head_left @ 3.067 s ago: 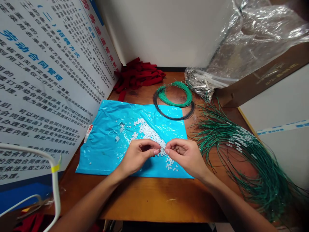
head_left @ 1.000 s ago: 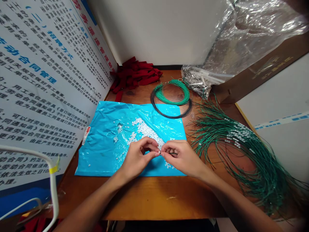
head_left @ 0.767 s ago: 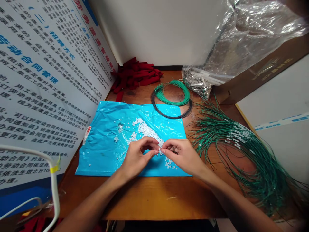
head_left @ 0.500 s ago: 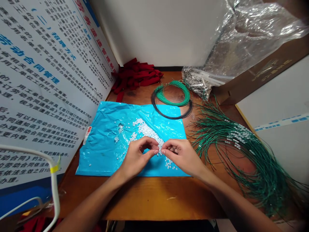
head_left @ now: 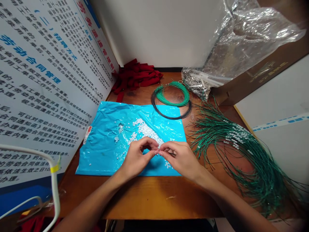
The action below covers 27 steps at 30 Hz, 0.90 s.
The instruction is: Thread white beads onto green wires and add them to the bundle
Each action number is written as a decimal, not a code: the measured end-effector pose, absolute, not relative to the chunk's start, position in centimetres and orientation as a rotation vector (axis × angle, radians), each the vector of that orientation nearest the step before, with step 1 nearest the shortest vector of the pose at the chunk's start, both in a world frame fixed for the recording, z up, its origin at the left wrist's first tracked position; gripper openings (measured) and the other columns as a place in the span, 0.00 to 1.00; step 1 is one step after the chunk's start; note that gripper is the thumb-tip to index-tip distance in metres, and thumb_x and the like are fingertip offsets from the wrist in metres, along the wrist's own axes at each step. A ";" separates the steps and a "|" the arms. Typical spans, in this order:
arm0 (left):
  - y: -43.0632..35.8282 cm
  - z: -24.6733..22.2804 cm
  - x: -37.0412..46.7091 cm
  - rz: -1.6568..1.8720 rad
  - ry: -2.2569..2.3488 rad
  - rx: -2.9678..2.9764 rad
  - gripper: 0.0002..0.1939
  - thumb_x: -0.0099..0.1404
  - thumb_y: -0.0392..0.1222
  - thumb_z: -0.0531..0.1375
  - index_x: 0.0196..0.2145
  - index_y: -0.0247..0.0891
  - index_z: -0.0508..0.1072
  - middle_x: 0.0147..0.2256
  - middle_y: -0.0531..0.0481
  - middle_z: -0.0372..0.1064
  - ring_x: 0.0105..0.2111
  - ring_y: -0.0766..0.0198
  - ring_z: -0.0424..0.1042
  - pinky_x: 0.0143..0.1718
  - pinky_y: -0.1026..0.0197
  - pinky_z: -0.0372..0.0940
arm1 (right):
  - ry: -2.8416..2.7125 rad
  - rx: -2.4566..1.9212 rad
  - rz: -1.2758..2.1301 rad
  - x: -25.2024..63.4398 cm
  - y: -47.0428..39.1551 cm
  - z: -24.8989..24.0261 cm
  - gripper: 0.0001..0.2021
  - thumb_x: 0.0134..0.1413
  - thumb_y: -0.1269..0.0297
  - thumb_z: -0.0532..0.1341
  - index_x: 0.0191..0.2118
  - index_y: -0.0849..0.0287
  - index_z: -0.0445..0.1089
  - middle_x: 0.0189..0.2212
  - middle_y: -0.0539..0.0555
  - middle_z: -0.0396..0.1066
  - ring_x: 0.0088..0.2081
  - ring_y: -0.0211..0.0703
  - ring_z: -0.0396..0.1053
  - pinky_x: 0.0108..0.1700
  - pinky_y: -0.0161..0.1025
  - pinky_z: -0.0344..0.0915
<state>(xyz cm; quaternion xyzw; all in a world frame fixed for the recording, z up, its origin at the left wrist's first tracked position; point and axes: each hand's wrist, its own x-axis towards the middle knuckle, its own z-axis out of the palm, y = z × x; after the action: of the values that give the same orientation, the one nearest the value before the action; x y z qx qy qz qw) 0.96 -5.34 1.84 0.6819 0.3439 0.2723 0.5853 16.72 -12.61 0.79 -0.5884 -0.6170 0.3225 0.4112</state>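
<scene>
My left hand point(head_left: 138, 158) and my right hand point(head_left: 183, 158) meet fingertip to fingertip over a blue plastic sheet point(head_left: 101, 141). Both are closed in a pinch; whatever sits between the fingertips is too small to make out. Just beyond the fingers lies a heap of small white beads point(head_left: 146, 130), with more scattered to its left and under my right hand. Behind the sheet, a coil of green cord point(head_left: 173, 93) overlaps a black coil point(head_left: 166, 116). Right of my right hand spreads a large bundle of green cords point(head_left: 256, 167), with white pieces point(head_left: 238, 133) on many of them.
Red cloth strips point(head_left: 136, 75) are piled at the back left. A clear bag of metal parts point(head_left: 196, 82) leans by a brown box point(head_left: 256, 74) at the back right. A printed board point(head_left: 48, 80) stands on the left, with a white tube point(head_left: 55, 187) before it.
My right hand has shifted slightly left, and its fingertips now meet those of my left hand. My left hand has hardly moved.
</scene>
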 end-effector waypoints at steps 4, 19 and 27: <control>-4.8 2.0 0.8 0.645 0.823 1.662 0.01 0.58 0.34 0.62 0.30 0.34 0.71 0.30 0.49 0.70 0.32 0.65 0.70 0.36 0.63 0.65 | -1.793 -1.537 0.661 18.0 -12.5 1.4 0.05 0.55 0.70 0.59 0.31 0.60 0.72 0.25 0.51 0.72 0.26 0.36 0.66 0.30 0.33 0.60; -0.2 2.9 -1.6 0.831 0.999 1.459 0.10 0.50 0.34 0.67 0.31 0.34 0.70 0.29 0.51 0.69 0.31 0.66 0.69 0.31 0.65 0.64 | -2.082 -1.646 0.704 28.7 -12.1 2.4 0.03 0.54 0.69 0.60 0.33 0.58 0.71 0.35 0.54 0.72 0.37 0.44 0.69 0.41 0.39 0.63; -4.0 1.4 1.0 0.653 0.853 1.475 0.06 0.54 0.34 0.65 0.29 0.34 0.70 0.29 0.50 0.69 0.30 0.66 0.68 0.33 0.64 0.64 | -1.833 -1.466 0.812 19.6 -11.3 1.2 0.06 0.56 0.66 0.60 0.39 0.59 0.71 0.36 0.53 0.73 0.37 0.41 0.70 0.42 0.38 0.64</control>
<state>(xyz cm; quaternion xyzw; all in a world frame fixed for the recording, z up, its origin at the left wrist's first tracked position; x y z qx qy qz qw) 1.00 -4.02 1.42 0.6394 0.3696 0.2832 0.6118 19.63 -11.34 1.24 -0.5585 -0.6985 0.3093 0.3233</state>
